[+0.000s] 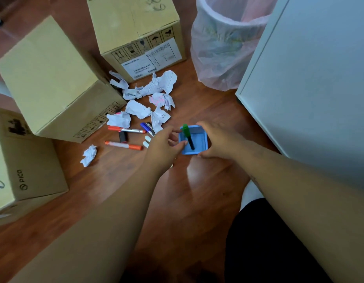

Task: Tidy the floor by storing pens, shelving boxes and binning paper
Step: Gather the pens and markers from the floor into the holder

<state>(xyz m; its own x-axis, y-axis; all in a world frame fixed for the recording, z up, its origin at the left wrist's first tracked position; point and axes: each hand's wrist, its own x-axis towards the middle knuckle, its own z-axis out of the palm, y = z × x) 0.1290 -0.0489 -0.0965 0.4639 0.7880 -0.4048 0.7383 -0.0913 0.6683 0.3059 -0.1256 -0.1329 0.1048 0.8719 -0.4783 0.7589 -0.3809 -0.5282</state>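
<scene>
A small blue pen holder [199, 139] stands on the wooden floor with a green-capped marker [187, 135] leaning inside it. My right hand [215, 141] grips the holder's right side. My left hand [166, 146] is at its left rim, fingers apart, holding nothing. Left of it lie two orange markers [124, 145], a blue pen [145, 127], a black cap [122, 137] and two white pens [146, 140]. Several crumpled papers [154, 92] lie behind them, and one paper ball [88, 155] lies apart to the left.
Three cardboard boxes stand on the floor: one at the left [52, 78], one at the back [136, 33], one at the near left [24, 164]. A bin with a pink liner [224, 48] stands at the back right, beside a white cabinet [311, 78].
</scene>
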